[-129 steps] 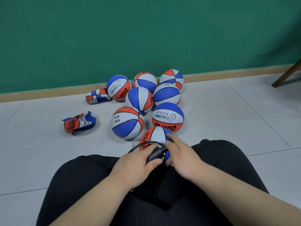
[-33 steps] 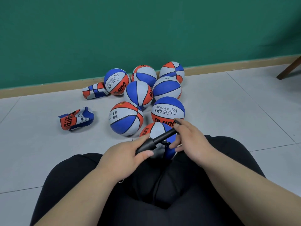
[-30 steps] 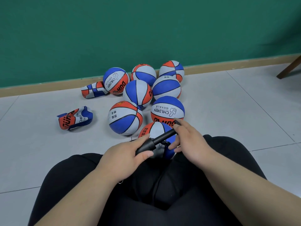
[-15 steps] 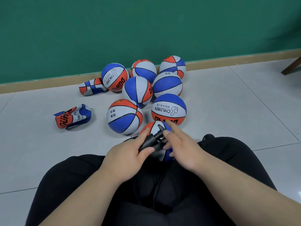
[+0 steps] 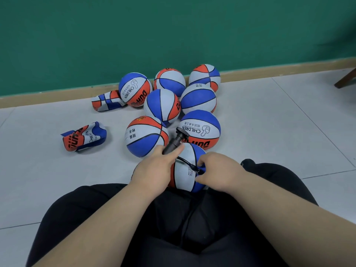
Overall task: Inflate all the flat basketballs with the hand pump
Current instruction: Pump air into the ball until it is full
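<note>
A round red, white and blue basketball [image 5: 185, 168] rests between my knees. My left hand [image 5: 156, 168] grips the black hand pump [image 5: 176, 140], whose handle end points up and away. A thin black hose [image 5: 185, 163] runs from the pump across the ball. My right hand [image 5: 217, 170] pinches the hose's needle end [image 5: 199, 171] at the ball's surface. Two flat, crumpled basketballs lie on the floor: one at the left [image 5: 83, 136], another near the wall [image 5: 107, 101].
Several inflated basketballs [image 5: 200, 128] cluster on the grey tiled floor [image 5: 269, 122] ahead of me, up to the green wall [image 5: 173, 31]. A wooden furniture leg [image 5: 345, 79] shows at the right edge. My black-trousered legs [image 5: 173, 228] fill the bottom.
My right hand left the pump's handle and moved down to the hose's needle end on the ball. The pump's handle is pushed in and now stands free above my left hand.
</note>
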